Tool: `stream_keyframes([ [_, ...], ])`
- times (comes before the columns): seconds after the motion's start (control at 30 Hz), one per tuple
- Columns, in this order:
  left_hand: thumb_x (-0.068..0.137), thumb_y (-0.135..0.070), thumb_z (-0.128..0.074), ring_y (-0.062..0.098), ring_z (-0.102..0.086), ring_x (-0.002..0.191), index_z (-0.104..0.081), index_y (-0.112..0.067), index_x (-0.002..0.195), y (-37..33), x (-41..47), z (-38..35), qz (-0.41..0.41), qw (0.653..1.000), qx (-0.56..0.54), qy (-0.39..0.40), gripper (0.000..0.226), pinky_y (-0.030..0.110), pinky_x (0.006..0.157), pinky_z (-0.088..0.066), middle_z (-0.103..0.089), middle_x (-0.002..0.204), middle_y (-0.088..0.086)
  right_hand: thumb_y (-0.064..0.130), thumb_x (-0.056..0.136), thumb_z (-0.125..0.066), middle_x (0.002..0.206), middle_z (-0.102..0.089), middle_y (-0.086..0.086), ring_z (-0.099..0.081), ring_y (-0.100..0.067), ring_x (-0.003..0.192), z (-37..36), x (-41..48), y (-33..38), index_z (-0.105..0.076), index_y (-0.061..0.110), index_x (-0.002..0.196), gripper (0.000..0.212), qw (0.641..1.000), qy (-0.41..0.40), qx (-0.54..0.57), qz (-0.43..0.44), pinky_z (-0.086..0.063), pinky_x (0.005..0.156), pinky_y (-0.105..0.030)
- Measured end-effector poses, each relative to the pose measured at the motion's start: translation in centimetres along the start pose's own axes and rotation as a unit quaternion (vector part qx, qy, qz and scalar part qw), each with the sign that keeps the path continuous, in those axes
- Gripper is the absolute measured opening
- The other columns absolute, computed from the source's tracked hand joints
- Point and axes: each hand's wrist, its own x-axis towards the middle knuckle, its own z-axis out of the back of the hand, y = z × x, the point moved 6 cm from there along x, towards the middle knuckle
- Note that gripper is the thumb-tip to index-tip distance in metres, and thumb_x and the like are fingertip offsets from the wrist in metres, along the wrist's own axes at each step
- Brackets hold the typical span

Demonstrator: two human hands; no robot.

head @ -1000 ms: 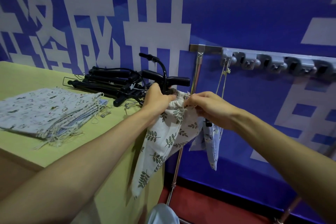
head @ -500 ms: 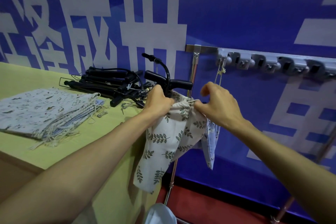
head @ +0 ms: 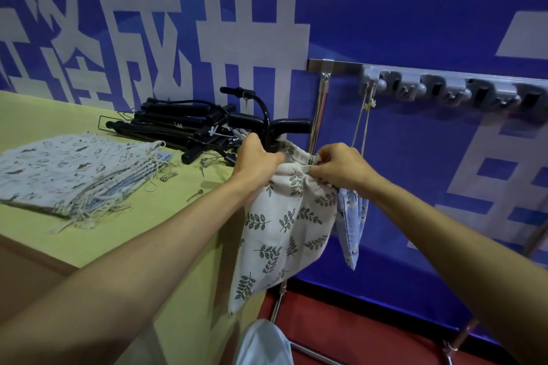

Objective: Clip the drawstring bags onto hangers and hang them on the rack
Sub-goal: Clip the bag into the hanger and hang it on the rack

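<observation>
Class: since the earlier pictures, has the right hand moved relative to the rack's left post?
Yes. The right hand has drawn back from the rack post to the leaf bag's top.

Bag stack (head: 71, 169) left of hangers (head: 189, 124) on table (head: 89, 243).

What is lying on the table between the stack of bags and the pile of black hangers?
Head view: small loose metal clips on the table.

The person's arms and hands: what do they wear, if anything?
Both forearms are bare up to the picture's edge, with no sleeve in view. The left hand and the right hand wear no gloves, and no watch, ring or bracelet shows on either.
</observation>
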Motion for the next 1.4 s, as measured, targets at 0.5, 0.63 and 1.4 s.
stream_keyframes([
  [0.5,0.083,-0.007,-0.065,0.021,-0.055,0.076,-0.052,-0.009,0.084,1.9,1.3,1.7,-0.008,0.995,0.076,-0.066,0.013,0.034,0.061,-0.044,-0.058,0.085,0.006,0.036,0.081,-0.074,0.068,-0.071,0.003,-0.062,-0.005,0.067,1.2,-1.0,2.3,-0.076,0.019,0.073,0.019,0.997,-0.013,-0.028,0.067,-0.057,0.066,-0.032],
  [0.63,0.084,-0.003,-0.061,0.011,-0.038,0.062,-0.043,-0.013,0.075,2.3,1.5,2.0,0.005,0.993,0.085,-0.087,0.023,0.027,0.050,-0.027,-0.044,0.075,0.000,0.028,0.080,-0.077,0.065,-0.070,0.006,-0.062,0.000,0.060,1.5,-1.8,3.7,-0.078,0.015,0.077,0.014,0.990,-0.071,0.036,0.113,-0.047,0.053,-0.012],
  [1.4,0.076,-0.003,-0.067,0.032,-0.064,0.093,-0.046,-0.014,0.079,4.8,2.0,2.9,0.085,0.991,-0.064,-0.076,0.025,0.052,0.085,-0.055,-0.062,0.091,0.015,0.019,0.086,-0.069,0.068,-0.069,-0.013,-0.066,-0.023,0.061,0.4,-0.8,2.6,-0.072,0.003,0.081,0.017,0.957,0.073,0.280,0.029,-0.061,0.062,-0.032],
])
